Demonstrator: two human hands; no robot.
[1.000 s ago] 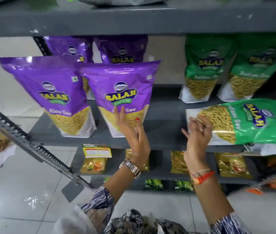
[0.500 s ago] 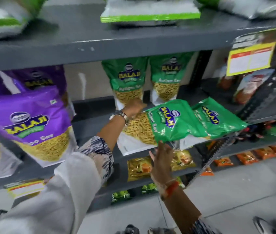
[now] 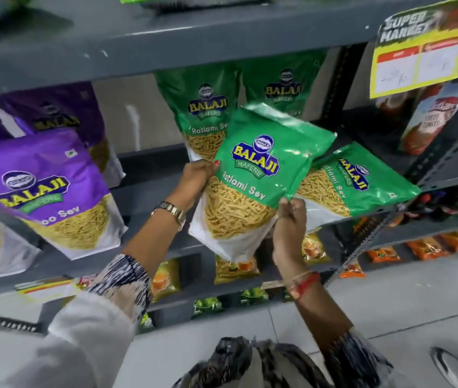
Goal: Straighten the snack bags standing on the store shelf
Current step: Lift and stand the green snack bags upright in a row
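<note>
A green Ratlami Sev bag is lifted off the grey shelf and tilted to the right. My left hand grips its left edge and my right hand pinches its lower right edge. Behind it a second green bag lies on its side on the shelf. Two more green bags stand upright at the back. Purple Aloo Sev bags stand leaning at the left.
A yellow price card hangs from the upper shelf at the right, above red tomato packs. A slotted metal upright runs diagonally at the right. Lower shelves hold small yellow, green and orange packets. Tiled floor lies below.
The view swung right from the purple bags to the green ones. Both hands took the fallen green bag and raised it from lying sideways to nearly upright.
</note>
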